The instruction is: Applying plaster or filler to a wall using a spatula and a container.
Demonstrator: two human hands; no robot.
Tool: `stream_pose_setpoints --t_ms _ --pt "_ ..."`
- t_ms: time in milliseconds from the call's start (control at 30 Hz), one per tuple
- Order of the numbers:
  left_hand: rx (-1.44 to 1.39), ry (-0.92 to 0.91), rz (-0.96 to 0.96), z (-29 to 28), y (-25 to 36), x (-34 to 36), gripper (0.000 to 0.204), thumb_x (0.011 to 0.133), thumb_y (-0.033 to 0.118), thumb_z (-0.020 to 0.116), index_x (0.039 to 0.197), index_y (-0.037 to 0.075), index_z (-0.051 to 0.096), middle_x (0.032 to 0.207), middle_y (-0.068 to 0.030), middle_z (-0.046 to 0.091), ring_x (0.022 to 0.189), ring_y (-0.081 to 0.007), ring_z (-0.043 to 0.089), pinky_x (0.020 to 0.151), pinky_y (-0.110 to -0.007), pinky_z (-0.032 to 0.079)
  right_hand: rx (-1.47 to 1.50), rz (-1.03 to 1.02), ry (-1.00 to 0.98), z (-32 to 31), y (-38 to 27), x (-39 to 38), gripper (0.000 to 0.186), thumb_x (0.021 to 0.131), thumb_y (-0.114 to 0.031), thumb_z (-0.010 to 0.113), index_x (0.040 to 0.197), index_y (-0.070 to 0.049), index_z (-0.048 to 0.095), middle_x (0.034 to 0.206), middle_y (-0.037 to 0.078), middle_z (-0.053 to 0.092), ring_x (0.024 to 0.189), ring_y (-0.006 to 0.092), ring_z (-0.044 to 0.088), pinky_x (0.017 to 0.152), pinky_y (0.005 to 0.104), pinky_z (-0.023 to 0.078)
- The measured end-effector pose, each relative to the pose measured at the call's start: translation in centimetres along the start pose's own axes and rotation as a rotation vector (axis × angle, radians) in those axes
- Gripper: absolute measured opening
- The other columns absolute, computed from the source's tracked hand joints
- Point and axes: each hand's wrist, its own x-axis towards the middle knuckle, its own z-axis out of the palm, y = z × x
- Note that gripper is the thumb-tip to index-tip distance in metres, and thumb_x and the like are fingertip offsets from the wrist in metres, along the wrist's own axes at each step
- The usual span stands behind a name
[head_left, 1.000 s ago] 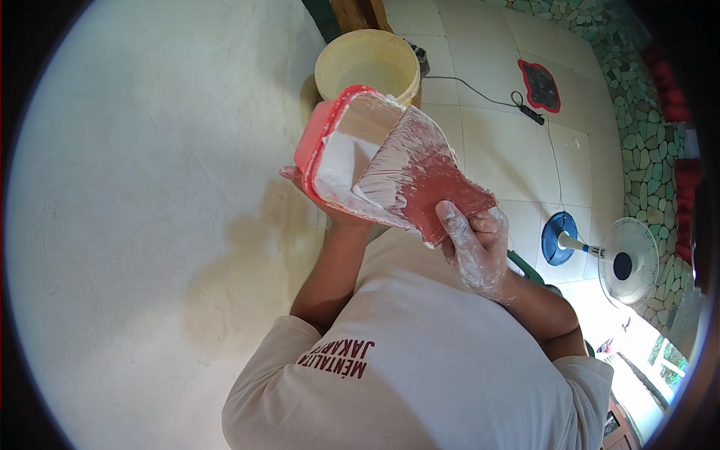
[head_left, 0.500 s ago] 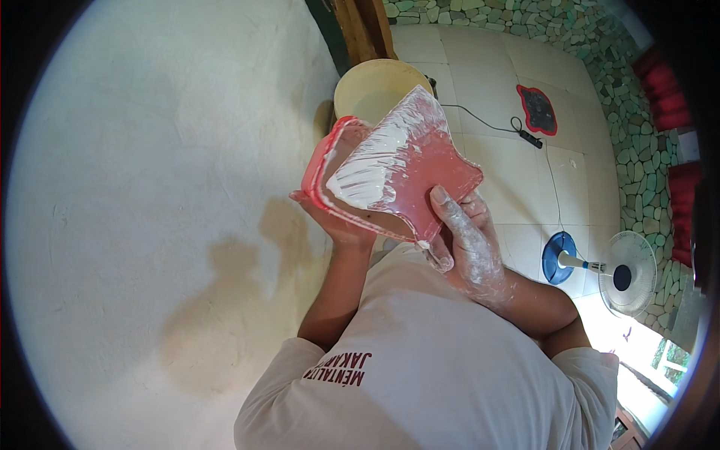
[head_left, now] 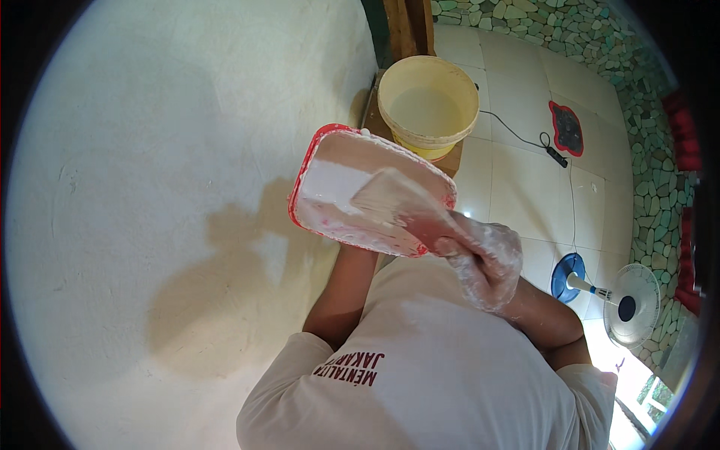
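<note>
A red rectangular tub (head_left: pixel 298 176) with white paste smeared along its rim and inner walls is held up before my chest, its opening facing the view. My left forearm (head_left: pixel 346 289) rises beneath it; the tub hides my left hand, which supports it from below. My right hand (head_left: pixel 487 262), coated in white, grips a flat red plastic spreader (head_left: pixel 431 225). The spreader's broad end, blurred by motion, is over the tub's opening and carries whitish paste. Whether its edge touches the paste inside cannot be made out.
A yellowish bucket (head_left: pixel 390 112) stands on a wooden surface (head_left: pixel 450 161) beyond the tub. Close on the left is a pale wall (head_left: pixel 150 187). A power strip (head_left: pixel 556 156) with a cable, a dark red-edged mat (head_left: pixel 568 129) and a fan (head_left: pixel 630 307) are on the right.
The spreader has swung down from above the tub to its opening, turning over as my right hand rotated. The tub has tilted to show its inside. More of the bucket shows.
</note>
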Motion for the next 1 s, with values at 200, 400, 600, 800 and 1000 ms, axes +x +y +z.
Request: stream_pose_setpoints --t_ms 200,400,600,800,1000 --pt "-0.004 0.000 0.005 -1.0 0.2 1.4 0.086 0.085 0.072 0.027 0.135 0.003 0.036 0.134 -0.0142 0.043 0.122 -0.0297 0.043 0.104 -0.044 0.032 -0.144 -0.004 -0.219 1.5 1.2 3.5 0.047 0.075 -0.004 0.060 0.122 -0.006 0.054 0.101 0.011 0.065 0.074 0.0295 0.064 0.059 0.0345 0.051" --pt "0.008 0.011 0.046 -0.3 -1.3 2.1 0.084 0.086 0.071 0.027 0.135 0.003 0.036 0.133 -0.0141 0.044 0.122 -0.0294 0.043 0.104 -0.044 0.033 -0.170 -0.123 -0.216 0.6 3.3 4.9 0.049 0.073 -0.006 0.063 0.122 -0.007 0.055 0.098 0.010 0.065 0.078 0.0286 0.064 0.060 0.0354 0.051" --pt "0.025 0.042 0.123 1.2 -3.8 2.7 0.083 0.086 0.070 0.028 0.135 0.003 0.036 0.133 -0.0139 0.044 0.122 -0.0291 0.043 0.104 -0.044 0.033 -0.129 -0.152 -0.289 -3.4 5.5 6.0 0.047 0.073 -0.004 0.065 0.120 -0.005 0.055 0.101 0.012 0.065 0.081 0.0300 0.064 0.063 0.0351 0.051" --pt "0.039 0.084 0.229 1.6 -5.9 5.0 0.081 0.087 0.069 0.028 0.135 0.004 0.037 0.133 -0.0137 0.044 0.122 -0.0289 0.043 0.104 -0.044 0.033 0.176 0.043 -0.308 -5.8 7.1 7.6 0.031 0.084 -0.004 0.060 0.115 0.000 0.057 0.101 0.014 0.065 0.084 0.0239 0.065 0.071 0.0310 0.052" --pt "0.098 0.150 0.384 2.9 -7.1 4.4 0.080 0.087 0.068 0.029 0.135 0.004 0.037 0.133 -0.0135 0.045 0.122 -0.0286 0.043 0.104 -0.044 0.033 0.868 0.689 -0.079 -8.0 7.1 7.4 0.021 0.090 -0.006 0.057 0.110 0.002 0.059 0.103 0.009 0.065 0.091 0.0127 0.061 0.076 0.0265 0.052"
